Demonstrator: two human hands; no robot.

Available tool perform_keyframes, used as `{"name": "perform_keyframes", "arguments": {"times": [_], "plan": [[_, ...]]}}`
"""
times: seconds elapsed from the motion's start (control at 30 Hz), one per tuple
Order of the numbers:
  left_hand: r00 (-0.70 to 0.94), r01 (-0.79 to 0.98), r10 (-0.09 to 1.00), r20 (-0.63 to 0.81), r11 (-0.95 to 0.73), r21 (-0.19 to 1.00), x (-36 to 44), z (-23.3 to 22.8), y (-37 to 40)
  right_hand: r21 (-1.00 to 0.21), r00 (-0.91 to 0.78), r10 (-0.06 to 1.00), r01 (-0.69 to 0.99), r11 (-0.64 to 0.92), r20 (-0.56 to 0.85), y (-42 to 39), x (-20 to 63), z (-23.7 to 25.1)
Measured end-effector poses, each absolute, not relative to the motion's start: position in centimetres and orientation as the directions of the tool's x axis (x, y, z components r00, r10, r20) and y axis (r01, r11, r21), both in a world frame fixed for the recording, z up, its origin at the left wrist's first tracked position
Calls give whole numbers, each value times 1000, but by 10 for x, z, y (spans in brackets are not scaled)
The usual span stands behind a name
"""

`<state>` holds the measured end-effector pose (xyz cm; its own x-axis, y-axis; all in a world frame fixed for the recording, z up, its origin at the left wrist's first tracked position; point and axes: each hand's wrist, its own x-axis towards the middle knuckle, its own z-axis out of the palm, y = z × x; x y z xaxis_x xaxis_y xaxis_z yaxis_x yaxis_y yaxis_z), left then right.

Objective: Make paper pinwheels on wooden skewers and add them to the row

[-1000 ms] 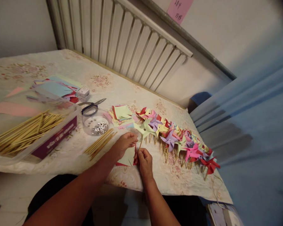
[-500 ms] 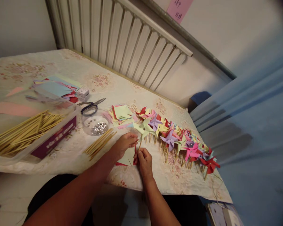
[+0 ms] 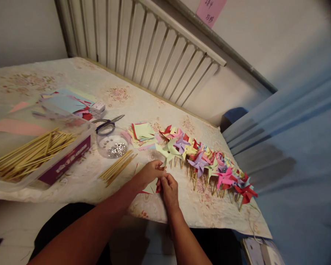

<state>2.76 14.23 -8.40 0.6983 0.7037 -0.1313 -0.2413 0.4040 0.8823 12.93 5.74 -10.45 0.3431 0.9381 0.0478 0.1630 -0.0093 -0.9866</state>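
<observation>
My left hand and my right hand meet over a pale green paper square at the table's near edge. Both pinch the paper, with a thin wooden stick rising between the fingers. A red sheet peeks out under the green one. Just beyond the hands a row of finished paper pinwheels in green, purple, pink and red runs to the right. Loose wooden sticks lie to the left of my left hand.
A clear round dish of small metal pins, scissors and a stack of cut squares lie behind. A plastic box of sticks stands left, coloured paper sheets beyond it. A radiator lines the back; blue fabric hangs right.
My left hand has slid down and right, closing against my right hand over the green paper. The right hand has stayed in place.
</observation>
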Motion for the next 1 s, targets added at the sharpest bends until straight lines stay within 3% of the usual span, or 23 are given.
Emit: {"name": "perform_keyframes", "arguments": {"times": [0.13,0.37,0.73,1.0], "plan": [[710,-235,693,-122,397,887,32,-89,140,-982,338,939,191,-3,63,57,129,-102],[549,-194,828,-117,263,945,15,-73,149,-993,380,922,119,24,68,56,130,-109],[331,-343,941,-71,190,920,-48,-77,131,-991,472,879,136,5,70,38,135,-110],[212,-413,962,-173,248,876,-83,-91,84,-981,458,883,194,10,99,13,140,-115]]}}
